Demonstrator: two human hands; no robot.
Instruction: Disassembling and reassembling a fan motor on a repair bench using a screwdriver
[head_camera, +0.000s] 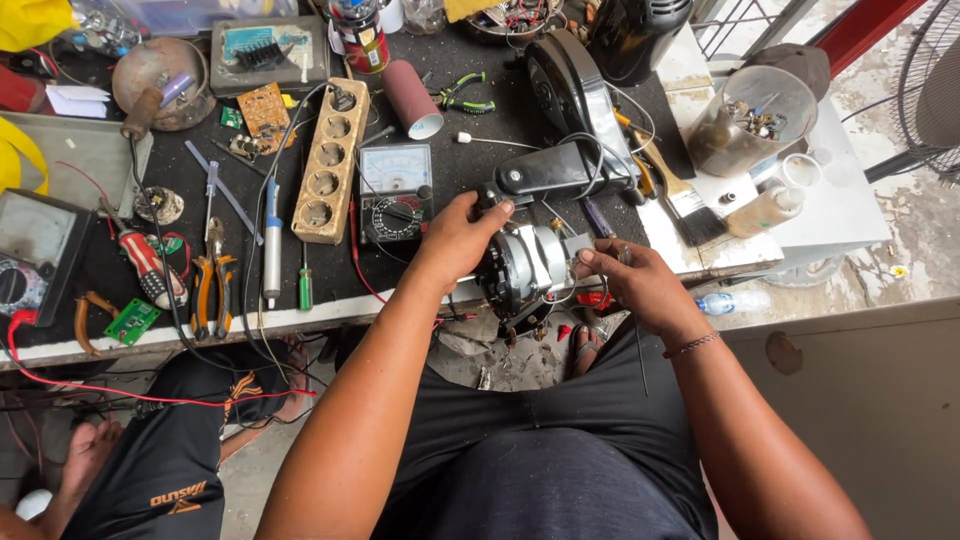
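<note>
- i see a dark workbench (470, 165) with a pale near edge.
- left on it: pliers (203, 285), a red-handled screwdriver (147, 266), a soldering iron (272, 240).
- middle: a wooden socket strip (330, 160), an analog meter (396, 192).
- right: a paintbrush (680, 195).

A silver and black motor (528, 268) sat on a black workbench (470, 150). Nearby lay a beige power strip (330, 160), a maroon roll (412, 98), green-handled pliers (462, 95) and orange-handled pliers (212, 285).
</note>
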